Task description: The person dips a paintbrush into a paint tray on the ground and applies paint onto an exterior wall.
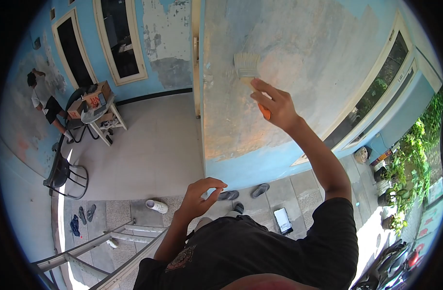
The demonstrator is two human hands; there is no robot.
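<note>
My right hand (277, 106) is closed around a paintbrush (247, 67) with a wide pale bristle head and an orange handle end. The bristles point up and lie against, or very close to, the patchy grey and blue wall (303, 63). Below, in front of my body, my left hand (201, 195) is loosely bent, with thumb and forefinger apart and nothing visible between them. It is near the lower edge of the wall, and I cannot tell whether it touches it.
A metal ladder (100, 251) stands at lower left. A phone-like device (283, 221) and several sandals lie on the paving. Inside the doorway are a table (105, 113) with boxes and a chair (69, 174). Another person (45, 99) stands by the far wall. Plants (410, 164) line the right.
</note>
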